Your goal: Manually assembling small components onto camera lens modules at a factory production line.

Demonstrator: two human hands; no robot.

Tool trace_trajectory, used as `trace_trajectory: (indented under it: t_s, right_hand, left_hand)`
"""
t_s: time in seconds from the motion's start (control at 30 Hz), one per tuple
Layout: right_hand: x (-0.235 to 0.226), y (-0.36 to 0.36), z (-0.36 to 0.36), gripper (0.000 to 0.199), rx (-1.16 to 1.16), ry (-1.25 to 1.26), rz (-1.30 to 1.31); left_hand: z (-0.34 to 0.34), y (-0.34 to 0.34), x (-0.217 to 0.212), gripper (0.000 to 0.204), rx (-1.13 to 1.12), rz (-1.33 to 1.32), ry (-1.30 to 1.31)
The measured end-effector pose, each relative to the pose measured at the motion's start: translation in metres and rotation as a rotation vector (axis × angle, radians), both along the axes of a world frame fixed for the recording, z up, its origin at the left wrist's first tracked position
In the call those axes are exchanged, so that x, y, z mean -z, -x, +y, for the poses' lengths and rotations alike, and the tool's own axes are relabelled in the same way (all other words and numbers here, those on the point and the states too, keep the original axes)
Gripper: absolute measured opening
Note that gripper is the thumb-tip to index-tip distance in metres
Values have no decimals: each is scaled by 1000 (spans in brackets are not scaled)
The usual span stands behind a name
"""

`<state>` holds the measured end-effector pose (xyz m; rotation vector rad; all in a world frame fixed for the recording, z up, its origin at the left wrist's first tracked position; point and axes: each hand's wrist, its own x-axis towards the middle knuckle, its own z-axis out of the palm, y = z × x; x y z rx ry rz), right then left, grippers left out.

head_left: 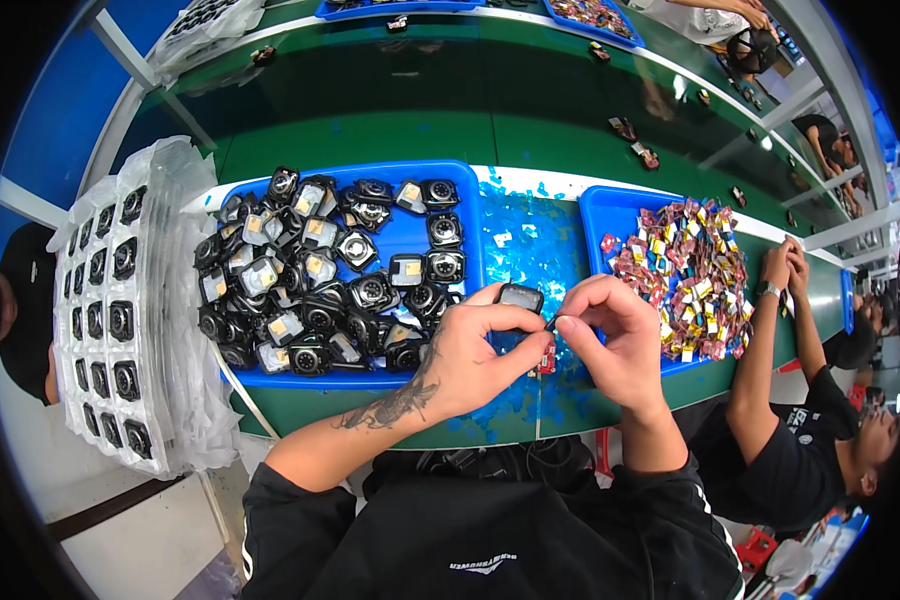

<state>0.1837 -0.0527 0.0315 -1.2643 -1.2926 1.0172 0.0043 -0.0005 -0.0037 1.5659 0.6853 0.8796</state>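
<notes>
In my left hand [462, 352] is a black smartwatch case [521, 297], held between fingers and thumb above the table's front part. My right hand [615, 345] is closed in a pinch beside it, thumb and forefinger meeting close to my left thumb tip. Whatever sits in that pinch is too small to make out. Just below the fingertips shows a small red part [547, 358]. To the left, a blue tray [475, 215] holds many black smartwatch cases, some with pale squares on them. On the right, another blue tray [595, 222] is heaped with small red, yellow and white parts.
Blue film scraps [530, 240] cover the table between the trays. Stacked white trays [160, 350] of watch cases stand far left. Beyond a white rail runs a green conveyor [370, 115] carrying scattered small parts. At the right, a co-worker's arms [755, 370] reach over the table.
</notes>
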Motion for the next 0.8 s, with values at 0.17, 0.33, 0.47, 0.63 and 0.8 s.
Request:
trace_trajectory:
  t_s: [0.17, 0.33, 0.47, 0.63, 0.8]
  right_hand:
    - [-10, 2, 3, 11, -20, -140, -426]
    - [-9, 10, -1, 12, -17, -483, -806]
    - [0, -2, -11, 13, -30, -80, -373]
    - [2, -5, 3, 27, 18, -62, -373]
    - [13, -3, 1, 17, -167, -14, 178]
  left_hand:
    - [-1, 1, -5, 11, 6, 34, 8]
    - [1, 0, -3, 10, 15, 33, 54]
    - [5, 2, -2, 11, 23, -83, 243]
    - [6, 3, -1, 10, 138, -143, 435]
    - [8, 6, -5, 14, 329, -124, 440]
